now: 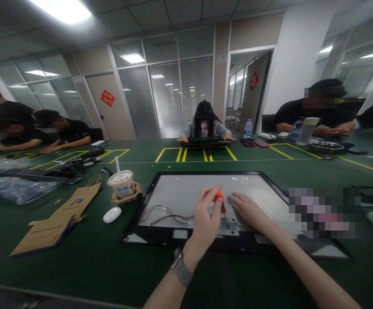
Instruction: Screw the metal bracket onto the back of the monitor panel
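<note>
- Office room with glass partitions and ceiling lights is surrounding a long green worktop [102, 262] with yellow tape lines running across its far part.
- Flat monitor panel [186, 189] is lying back-up on the worktop, right in front of the person, its black frame showing all round.
- Left hand [206, 221], watch on the wrist, is gripping an orange-handled screwdriver [219, 198], fingers closed round the handle.
- Screwdriver is standing roughly upright, tip pointing down at the panel's metal back near its near edge; the tip itself is too small to make out.
- Right hand [249, 211] is lying open and flat on the panel back, just right of the screwdriver, fingertips almost touching it.
- Thin red and brown wires [169, 214] are looping over the panel's left part.
- Left of the panel: a lidded cup [122, 183] with a straw is sitting in a paper holder, a white mouse [112, 214] is lying near it, and a brown paper bag [73, 205] is lying flat further left.
- Far across the worktop a co-worker [203, 122] is bending over another panel, a water bottle [248, 128] standing just to the right.
- More people are sitting at the far left and far right, arms resting on the worktop.
- Metal bowl [326, 146] is sitting at the far right.
</note>
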A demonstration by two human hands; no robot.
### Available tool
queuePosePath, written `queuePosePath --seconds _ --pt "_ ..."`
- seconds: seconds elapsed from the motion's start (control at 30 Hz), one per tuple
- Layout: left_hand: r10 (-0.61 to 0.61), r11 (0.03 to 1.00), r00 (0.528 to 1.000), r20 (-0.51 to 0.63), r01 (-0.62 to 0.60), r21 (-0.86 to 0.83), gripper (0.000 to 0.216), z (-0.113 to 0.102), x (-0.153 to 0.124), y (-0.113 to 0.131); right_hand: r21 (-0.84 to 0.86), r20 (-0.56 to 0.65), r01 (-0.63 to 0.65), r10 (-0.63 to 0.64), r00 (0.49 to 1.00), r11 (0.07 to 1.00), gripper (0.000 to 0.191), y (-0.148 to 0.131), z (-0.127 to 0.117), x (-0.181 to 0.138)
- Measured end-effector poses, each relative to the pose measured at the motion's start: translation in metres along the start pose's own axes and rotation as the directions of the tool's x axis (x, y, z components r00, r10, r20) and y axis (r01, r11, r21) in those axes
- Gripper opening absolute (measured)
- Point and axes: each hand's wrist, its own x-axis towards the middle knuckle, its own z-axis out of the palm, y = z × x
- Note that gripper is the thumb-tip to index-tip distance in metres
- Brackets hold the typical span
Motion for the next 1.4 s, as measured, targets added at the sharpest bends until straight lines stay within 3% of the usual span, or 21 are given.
queuePosePath --seconds 0.2,0.5,0.73,1.0,1.2,1.4 --pt "-0.017 1.000 0.998 -0.058 0.017 0.004 0.017 0.0001 0.0016 -0.0026 0.028 -0.011 -0.011 0.011 1.000 1.000 0.038 0.0010 -0.0017 -0.0004" --pt "-0.031 0.995 0.997 0.074 0.037 -0.088 0.034 0.0014 -0.0005 -0.0052 0.005 0.022 -0.022 0.021 1.000 1.000 0.040 -0.0023 -0.0034 -0.0005" --pt "0.008 1.000 0.999 0.036 -0.008 0.018 0.027 -0.0003 0.0009 -0.0034 0.010 0.001 -0.018 0.018 1.000 1.000 0.037 0.0006 -0.0004 -0.0002" --pt "-0.030 0.996 0.997 0.075 0.036 -0.085 0.035 0.0018 -0.0008 -0.0071 -0.010 0.009 -0.001 0.001 1.000 1.000 0.039 -0.0019 -0.0046 -0.0006" --pt "-0.078 0.992 0.997 0.018 0.079 -0.103 0.024 0.0009 0.0008 -0.0059 -0.052 0.008 -0.003 0.004 1.000 0.999 0.040 -0.0002 -0.0001 0.0000" --pt "-0.068 0.993 0.997 0.026 0.071 -0.093 0.029 -0.0016 0.0034 -0.0037 -0.032 -0.015 0.000 -0.001 1.000 0.999 0.039 0.0013 0.0015 -0.0018"
